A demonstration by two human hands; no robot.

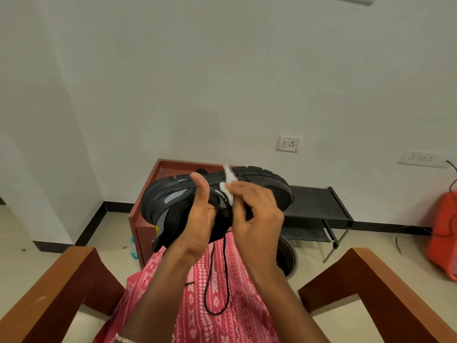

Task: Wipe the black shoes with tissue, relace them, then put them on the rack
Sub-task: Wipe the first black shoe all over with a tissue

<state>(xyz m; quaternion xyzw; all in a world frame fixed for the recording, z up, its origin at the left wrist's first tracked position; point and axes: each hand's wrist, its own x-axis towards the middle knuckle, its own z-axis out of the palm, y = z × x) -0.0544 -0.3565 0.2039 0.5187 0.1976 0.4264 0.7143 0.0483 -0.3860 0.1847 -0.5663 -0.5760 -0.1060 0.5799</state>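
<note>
Head-cam view, looking fwd and down over a lap in a pink patterned garment (222, 323), between two wooden chair arms (61, 288).

Centre frame: one black shoe (160, 194) is held up in the air above the lap, turned on its side w/ the chunky sole facing up and away from us. The left hand (200, 219) has its grip closed on the shoe: the thumb presses the side near the sole, and the other fingers are hidden behind the upper. The right hand (259, 214) pinches a small white tissue (229, 178) against the shoe's side, just beside a small white logo we can't read clearly. The hands cover much of the upper. A black lace (209, 273) hangs down from the shoe in a loose loop over the lap.

Behind, on the floor by the wall: a reddish-brown wooden cabinet (148, 206), mostly blocked by the shoe, and right of it a low black rack (316, 201) w/ two shelves; the lower one is partly hidden. A dark round item (286, 256) below the rack is too covered to identify. An orange object (442, 231) is cut off at the right edge. Only one shoe shows.
</note>
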